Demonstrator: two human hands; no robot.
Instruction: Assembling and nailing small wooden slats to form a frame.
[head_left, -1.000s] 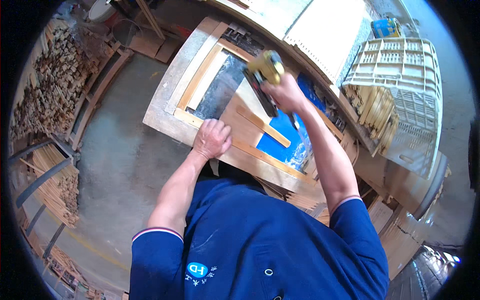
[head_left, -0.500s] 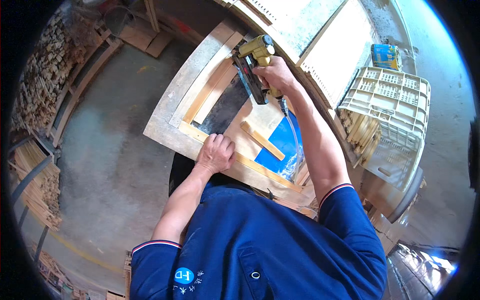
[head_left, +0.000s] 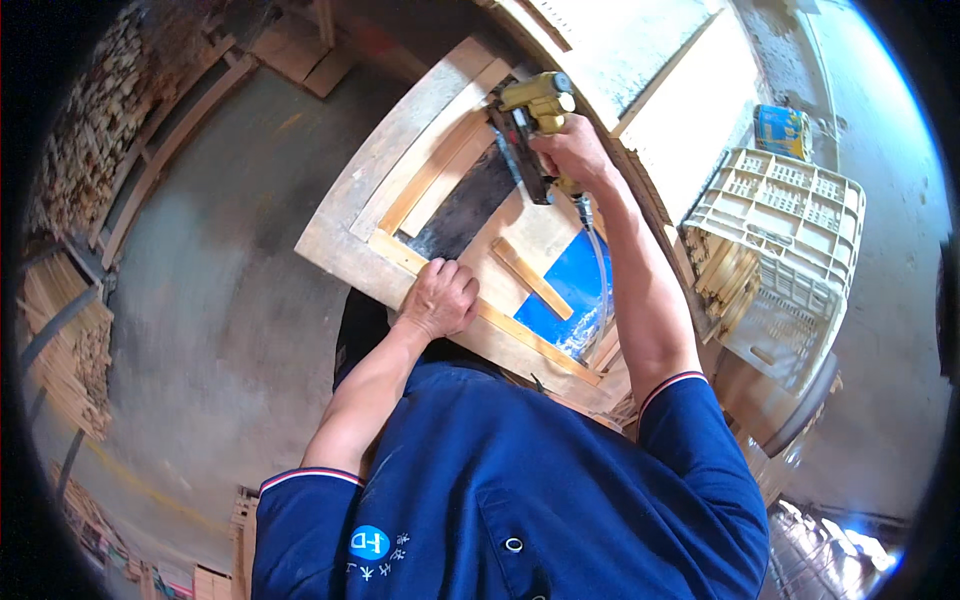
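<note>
My right hand (head_left: 578,153) grips the handle of a yellow and black nail gun (head_left: 536,103), with an air hose (head_left: 603,262) at its base. The gun's nose is at the far end of pale wooden strips (head_left: 446,178) along the left side of a worktop (head_left: 345,208). My left hand (head_left: 441,298) is closed at a narrow wooden strip (head_left: 530,340) along the near edge; its fingertips are hidden. Between the hands, a short loose strip (head_left: 532,278) rests on a pale board (head_left: 505,240), beside a blue sheet (head_left: 572,298).
A cream plastic crate (head_left: 780,215) on its side at the right holds wooden sticks (head_left: 728,275). Behind it stands a blue and yellow can (head_left: 782,132). Pale panels (head_left: 690,90) are at the far right of the worktop. Stacked wood (head_left: 105,130) lines the left, beyond the concrete floor (head_left: 220,270).
The whole view has shifted slightly, so the worktop sits a little farther right. Both hands keep their places: the right on the nail gun, the left at the near strip.
</note>
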